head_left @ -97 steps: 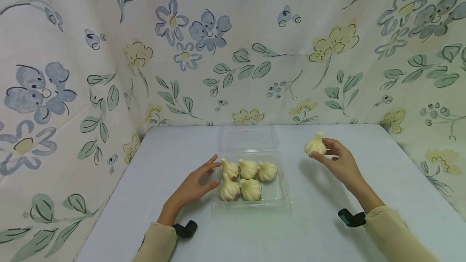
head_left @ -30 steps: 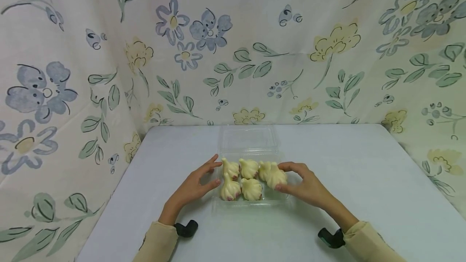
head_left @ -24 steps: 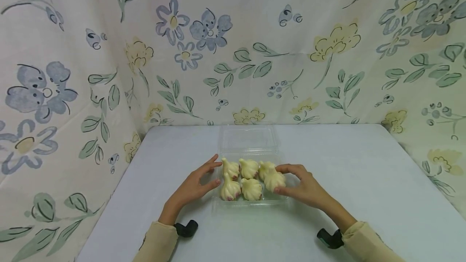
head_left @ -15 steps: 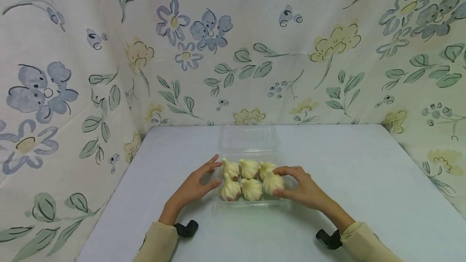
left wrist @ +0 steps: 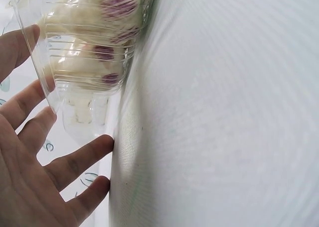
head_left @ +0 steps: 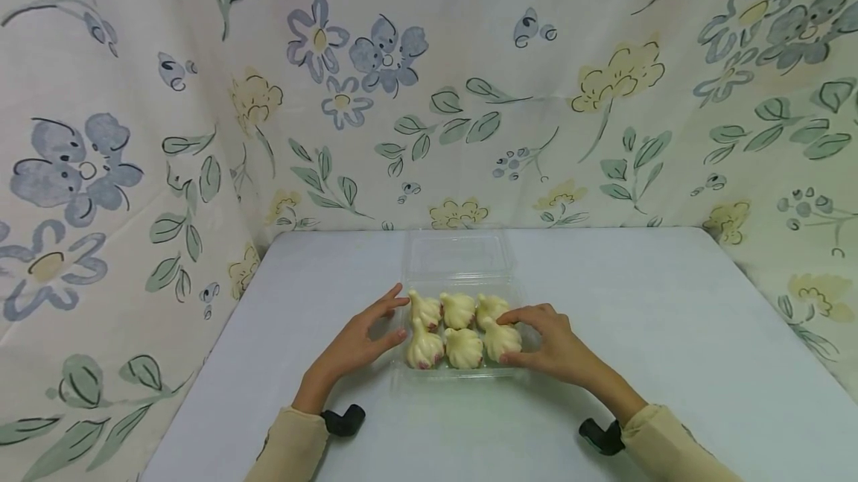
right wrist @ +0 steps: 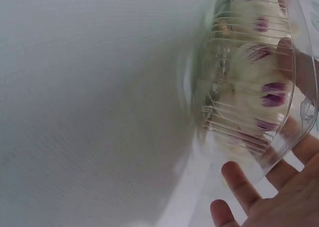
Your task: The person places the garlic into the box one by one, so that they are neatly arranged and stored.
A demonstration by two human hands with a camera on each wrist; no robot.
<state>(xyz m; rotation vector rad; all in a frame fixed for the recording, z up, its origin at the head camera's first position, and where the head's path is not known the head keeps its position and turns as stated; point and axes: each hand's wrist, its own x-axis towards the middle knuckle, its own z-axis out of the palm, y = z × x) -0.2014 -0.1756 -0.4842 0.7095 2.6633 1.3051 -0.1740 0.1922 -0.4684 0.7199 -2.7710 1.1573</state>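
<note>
A clear plastic clamshell box lies with its lid up on the white table, holding several cream garlic bulbs in two rows. My right hand pinches the front-right bulb between thumb and index finger, down inside the box. Purple streaks on the garlic show through the ribbed wall in the right wrist view, my other fingers spread outside it. At the box's left side, my left hand has its fingers spread, fingertips at the rim. In the left wrist view two lower fingertips come down to the table.
The transparent lid lies folded back behind the box. Floral curtains hang behind the table and along both sides. A dark wrist camera sits under each wrist.
My right hand has brought a garlic bulb from the right side of the table over the box, then left and down into the front-right spot. My left hand has stayed at the rim.
</note>
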